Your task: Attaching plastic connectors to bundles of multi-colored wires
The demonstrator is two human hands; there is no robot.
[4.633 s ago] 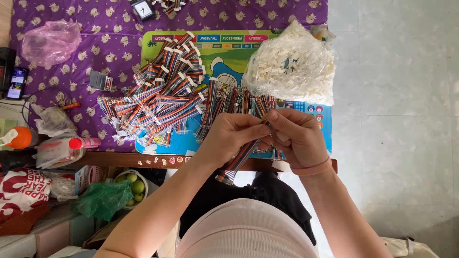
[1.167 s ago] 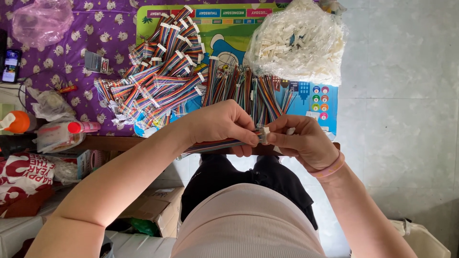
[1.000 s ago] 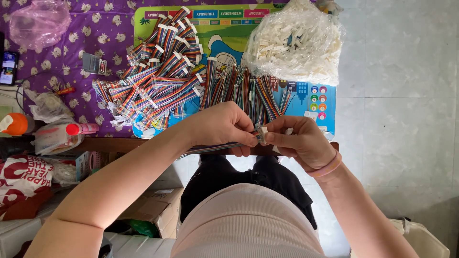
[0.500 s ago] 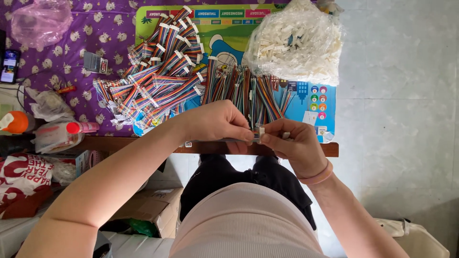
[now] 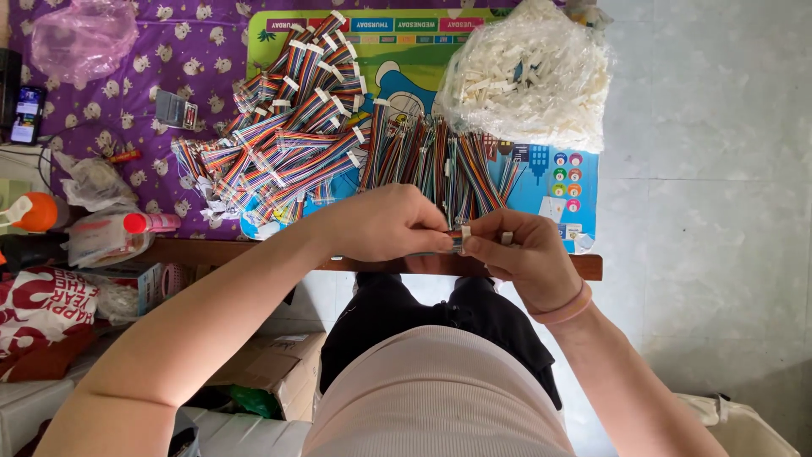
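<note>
Since a second ago both hands have barely moved: left hand (image 5: 385,224) and right hand (image 5: 520,254) still pinch a small connector (image 5: 461,241) between them, over the table's near edge (image 5: 372,264).

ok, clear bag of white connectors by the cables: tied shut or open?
Cannot tell. The bag of white connectors bulges full on the mat, but its mouth lies at the frame's top edge, and no knot or opening shows.

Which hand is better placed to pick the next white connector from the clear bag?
Probably the right hand. The clear bag of white connectors lies on the table's right side, directly beyond it, while the left hand pinches the ribbon cable end.
</note>
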